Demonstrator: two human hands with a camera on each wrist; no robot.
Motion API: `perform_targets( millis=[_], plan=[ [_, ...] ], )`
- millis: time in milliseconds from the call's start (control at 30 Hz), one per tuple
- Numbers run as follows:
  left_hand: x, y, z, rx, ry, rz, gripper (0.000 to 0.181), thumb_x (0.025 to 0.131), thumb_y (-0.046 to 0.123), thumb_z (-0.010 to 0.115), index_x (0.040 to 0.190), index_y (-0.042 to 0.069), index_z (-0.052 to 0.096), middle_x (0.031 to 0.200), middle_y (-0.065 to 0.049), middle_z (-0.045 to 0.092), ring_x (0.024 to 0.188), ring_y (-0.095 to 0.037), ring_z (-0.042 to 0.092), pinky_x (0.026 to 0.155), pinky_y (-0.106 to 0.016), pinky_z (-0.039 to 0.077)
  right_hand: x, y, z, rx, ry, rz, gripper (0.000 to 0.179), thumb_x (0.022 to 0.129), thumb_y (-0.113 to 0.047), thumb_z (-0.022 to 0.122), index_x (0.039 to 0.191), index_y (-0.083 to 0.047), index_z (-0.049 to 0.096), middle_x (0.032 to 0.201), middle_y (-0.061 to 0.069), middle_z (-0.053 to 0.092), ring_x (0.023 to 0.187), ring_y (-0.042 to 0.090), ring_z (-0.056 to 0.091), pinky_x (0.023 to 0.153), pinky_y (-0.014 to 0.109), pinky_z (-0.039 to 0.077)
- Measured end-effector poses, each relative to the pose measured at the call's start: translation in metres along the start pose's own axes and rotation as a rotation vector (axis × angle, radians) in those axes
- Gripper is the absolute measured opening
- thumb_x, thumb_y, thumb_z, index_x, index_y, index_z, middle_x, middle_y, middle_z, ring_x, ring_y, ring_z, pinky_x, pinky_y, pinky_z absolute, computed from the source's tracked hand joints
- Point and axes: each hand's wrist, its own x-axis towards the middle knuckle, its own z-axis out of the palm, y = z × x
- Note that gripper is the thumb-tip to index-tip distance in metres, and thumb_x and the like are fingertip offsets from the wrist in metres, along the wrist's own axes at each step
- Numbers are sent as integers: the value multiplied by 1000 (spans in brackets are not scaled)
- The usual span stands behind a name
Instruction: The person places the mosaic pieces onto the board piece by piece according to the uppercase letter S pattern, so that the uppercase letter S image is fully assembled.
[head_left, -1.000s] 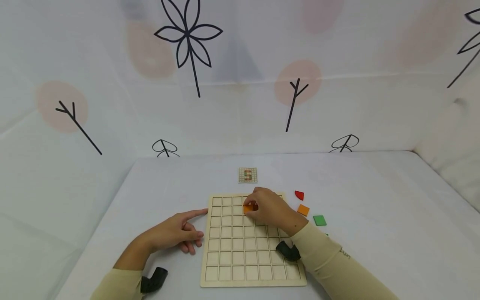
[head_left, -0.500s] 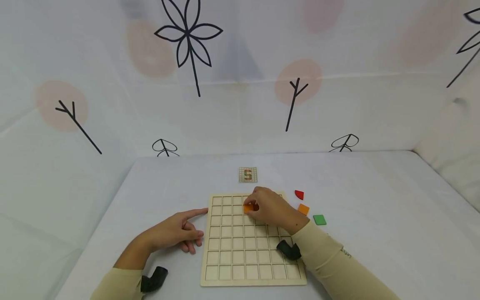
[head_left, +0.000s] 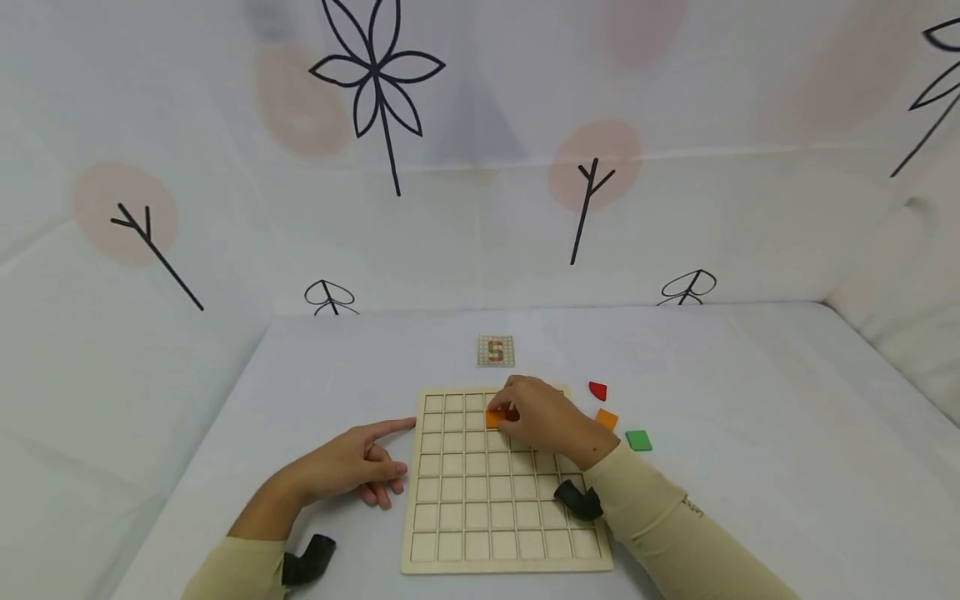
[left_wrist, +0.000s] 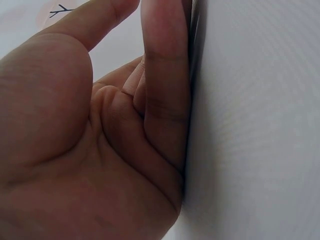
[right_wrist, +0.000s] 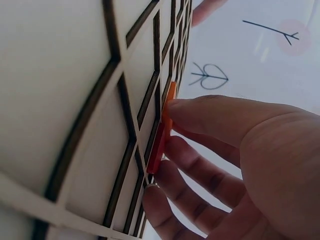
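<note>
A pale wooden grid board (head_left: 477,488) lies on the white table. Over one of its upper squares, my right hand (head_left: 543,421) pinches a square orange tile (head_left: 492,419) between thumb and fingers. Seen from the right wrist, the orange tile (right_wrist: 171,95) leans at a slant against the grid. A red tile (right_wrist: 157,150) sits right beside it, under the fingers. My left hand (head_left: 341,462) rests left of the board, index finger straight out to the board's left edge and the other fingers loosely bent. Nothing is in its palm (left_wrist: 90,195).
Behind the board lies a small pattern card (head_left: 496,351) with a coloured figure on a grid. To the right are a red quarter-round piece (head_left: 598,391), an orange square (head_left: 607,418) partly behind my wrist, and a green square (head_left: 639,440). A printed cloth hangs behind.
Both hands stay almost still, the right one keeping its pinch on the orange tile. A sliver of green beside the right sleeve is now covered.
</note>
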Motion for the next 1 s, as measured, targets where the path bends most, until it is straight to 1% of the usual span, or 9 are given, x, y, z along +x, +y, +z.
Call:
perform_targets(
  millis=[400,533,600,667,767,900,1000],
  plan=[
    [0,1,0,4,4,0,78,94,26,72,158,16,29,86,-11,74,70,-22,73,62,-31,59,-1,-1,-1,-17,-1,-1,21,88,-8,75,109,-8,77,95,1,65,78,11,51,68,23,47],
    [-1,-1,0,-2,2,-1,78,94,26,72,158,16,29,86,-11,74,71,-23,73,62,-31,59,-3,-2,-3,-27,-5,17,23,90,-13,75,114,-11,75,99,-1,65,83,9,56,73,24,51],
    [-1,-2,0,-5,2,-2,78,94,26,72,158,16,29,86,-12,74,71,-24,73,62,-32,60,-6,-4,-9,-16,6,29,24,92,-16,72,116,-11,74,103,-1,66,88,11,59,77,27,52],
    [0,-3,0,-7,2,-1,78,94,26,72,158,16,29,86,-12,74,71,-24,74,62,-32,60,-9,-5,-15,5,31,40,25,93,-18,71,117,-11,74,107,-1,66,93,13,60,79,29,53],
    [1,-3,0,-12,0,3,77,94,26,72,158,17,30,86,-12,74,71,-24,74,62,-32,60,-15,-2,-29,35,76,33,25,94,-17,69,118,-9,73,110,1,67,98,18,61,83,34,54],
    [1,-3,0,-12,0,7,77,94,26,71,158,16,30,86,-12,74,71,-24,74,62,-32,60,-25,11,-46,19,152,30,24,95,-16,69,117,-8,72,111,4,68,99,21,62,85,38,55],
    [0,-2,0,-7,4,6,76,94,26,71,158,16,30,85,-12,74,71,-24,74,62,-32,60,-32,24,-58,-9,208,62,23,95,-14,69,116,-7,73,109,5,69,98,22,61,85,41,55]
  ],
)
